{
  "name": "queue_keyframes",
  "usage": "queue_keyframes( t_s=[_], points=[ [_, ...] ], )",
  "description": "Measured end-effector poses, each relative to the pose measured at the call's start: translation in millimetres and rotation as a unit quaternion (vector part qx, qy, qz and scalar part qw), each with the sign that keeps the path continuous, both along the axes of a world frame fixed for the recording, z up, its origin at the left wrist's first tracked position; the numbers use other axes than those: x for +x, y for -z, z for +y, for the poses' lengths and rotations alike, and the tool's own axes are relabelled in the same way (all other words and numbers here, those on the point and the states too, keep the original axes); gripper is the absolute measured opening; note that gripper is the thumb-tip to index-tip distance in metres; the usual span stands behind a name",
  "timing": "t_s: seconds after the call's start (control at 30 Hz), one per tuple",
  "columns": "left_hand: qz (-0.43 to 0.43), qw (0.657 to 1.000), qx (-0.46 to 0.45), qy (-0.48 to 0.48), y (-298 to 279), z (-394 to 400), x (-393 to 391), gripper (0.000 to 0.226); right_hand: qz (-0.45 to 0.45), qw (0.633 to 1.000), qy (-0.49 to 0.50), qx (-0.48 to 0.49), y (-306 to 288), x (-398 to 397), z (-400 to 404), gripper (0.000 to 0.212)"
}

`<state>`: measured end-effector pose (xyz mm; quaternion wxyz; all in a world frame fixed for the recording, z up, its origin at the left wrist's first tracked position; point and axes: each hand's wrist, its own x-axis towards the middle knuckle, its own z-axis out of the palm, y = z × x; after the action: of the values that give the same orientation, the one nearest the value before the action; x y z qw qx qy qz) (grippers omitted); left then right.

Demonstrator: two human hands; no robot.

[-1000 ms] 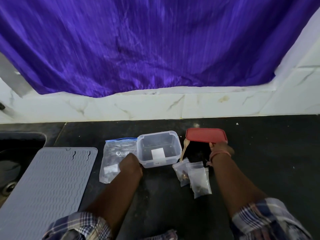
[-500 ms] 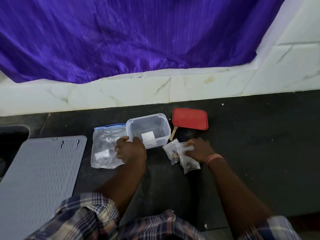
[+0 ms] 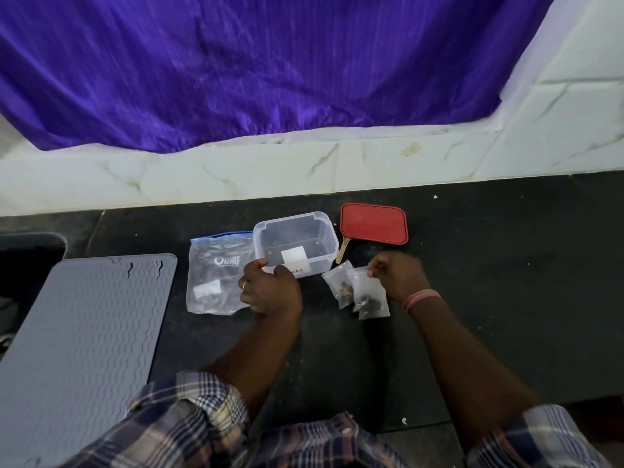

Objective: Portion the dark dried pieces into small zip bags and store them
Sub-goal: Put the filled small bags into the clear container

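Observation:
A clear plastic container with a white label stands on the black counter, a few dark pieces inside it. My left hand rests against its front wall with curled fingers. Right of it lie small zip bags holding dark dried pieces. My right hand pinches the top edge of the rightmost small bag. A larger zip bag with a blue seal lies flat to the left. The red lid lies behind, with a wooden spoon handle beside it.
A grey ribbed mat covers the counter's left part, next to a sink edge. White marble tiles and a purple curtain rise behind. Black counter spreads out to the right.
My right hand has come back from the red lid to the small bags and pinched the top of one. My left hand has stayed at the container's front. The view tilted down.

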<state>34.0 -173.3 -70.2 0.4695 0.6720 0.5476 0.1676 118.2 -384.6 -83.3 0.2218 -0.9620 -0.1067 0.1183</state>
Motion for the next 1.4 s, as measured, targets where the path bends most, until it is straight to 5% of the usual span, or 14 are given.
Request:
queue_keyframes(
  t_s=[0.2, 0.33, 0.5, 0.6, 0.73, 0.93, 1.07, 1.17, 1.4],
  points=[
    [-0.150, 0.980, 0.079, 0.101, -6, -6, -3, 0.018, 0.067, 0.985, -0.061, 0.149, -39, 0, 29, 0.016],
    [-0.158, 0.956, 0.027, 0.247, -16, -11, -6, 0.016, 0.076, 0.958, -0.092, 0.260, -63, 4, 53, 0.008],
    [-0.201, 0.933, -0.078, 0.287, -20, -3, -2, 0.023, 0.083, 0.893, 0.041, 0.439, -61, 15, 89, 0.008],
    [-0.230, 0.933, -0.164, 0.221, -27, 7, 0, 0.021, 0.192, 0.857, 0.112, 0.465, -51, 16, 106, 0.026],
    [-0.245, 0.932, -0.232, 0.134, -26, 30, 17, 0.021, 0.330, 0.837, 0.075, 0.430, -46, 10, 122, 0.032],
    [-0.090, 0.988, -0.027, 0.126, -21, 50, 25, 0.020, 0.284, 0.863, 0.133, 0.395, -41, 23, 149, 0.008],
    [0.049, 0.991, -0.024, 0.120, -4, 74, 23, 0.041, 0.191, 0.974, 0.045, 0.110, -29, 43, 162, 0.039],
    [0.078, 0.984, -0.060, 0.146, 4, 76, 22, 0.039, 0.185, 0.982, 0.000, -0.040, -34, 38, 175, 0.068],
    [0.067, 0.986, -0.066, 0.140, 1, 74, 19, 0.029, 0.195, 0.980, 0.021, -0.044, -19, 27, 200, 0.038]
  ],
)
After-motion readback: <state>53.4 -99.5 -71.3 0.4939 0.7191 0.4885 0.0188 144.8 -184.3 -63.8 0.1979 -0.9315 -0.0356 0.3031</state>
